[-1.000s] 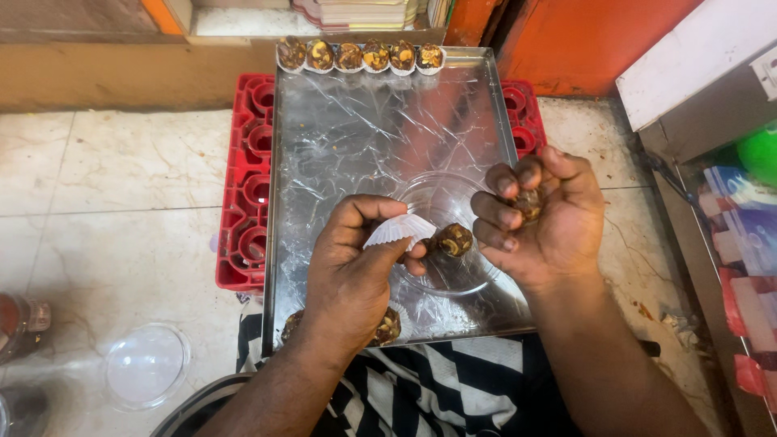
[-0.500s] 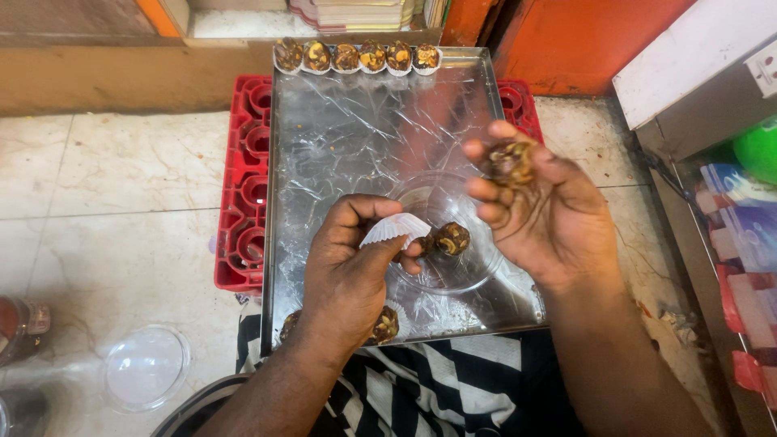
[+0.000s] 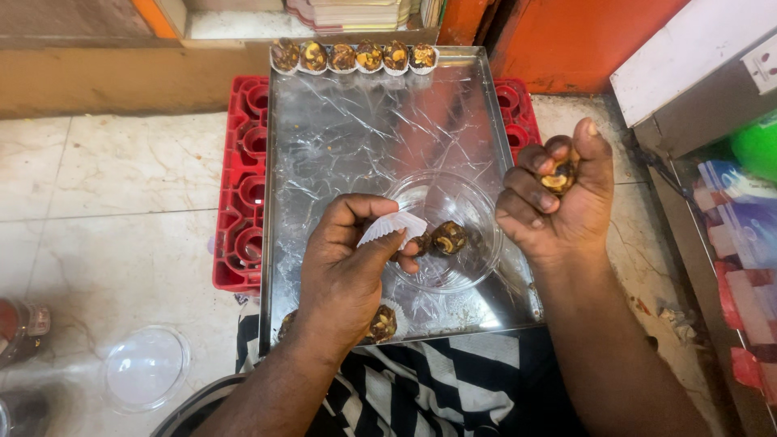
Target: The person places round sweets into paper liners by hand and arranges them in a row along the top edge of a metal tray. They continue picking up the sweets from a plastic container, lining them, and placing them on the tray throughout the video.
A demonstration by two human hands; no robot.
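Note:
My left hand (image 3: 348,267) pinches a white pleated paper cup (image 3: 394,226) over the near part of a steel tray (image 3: 340,137). Beside it a clear plastic bowl (image 3: 453,202) rests on the tray with a brown nut ball (image 3: 447,238) inside. My right hand (image 3: 558,202) is raised to the right of the bowl, fingers curled around another brown nut ball (image 3: 559,176). A row of several nut balls in white cups (image 3: 354,57) lines the tray's far edge. Two more filled cups (image 3: 382,323) sit at the near edge, partly hidden by my left wrist.
The tray rests on a red plastic crate (image 3: 241,186) on a tiled floor. A clear round lid (image 3: 146,367) lies on the floor at the lower left. Coloured packets (image 3: 745,235) and a box (image 3: 696,73) stand to the right. A striped cloth (image 3: 437,388) covers my lap.
My right hand has lifted up and to the right with the nut ball, closing its fingers around it. My left hand keeps the paper cup almost still.

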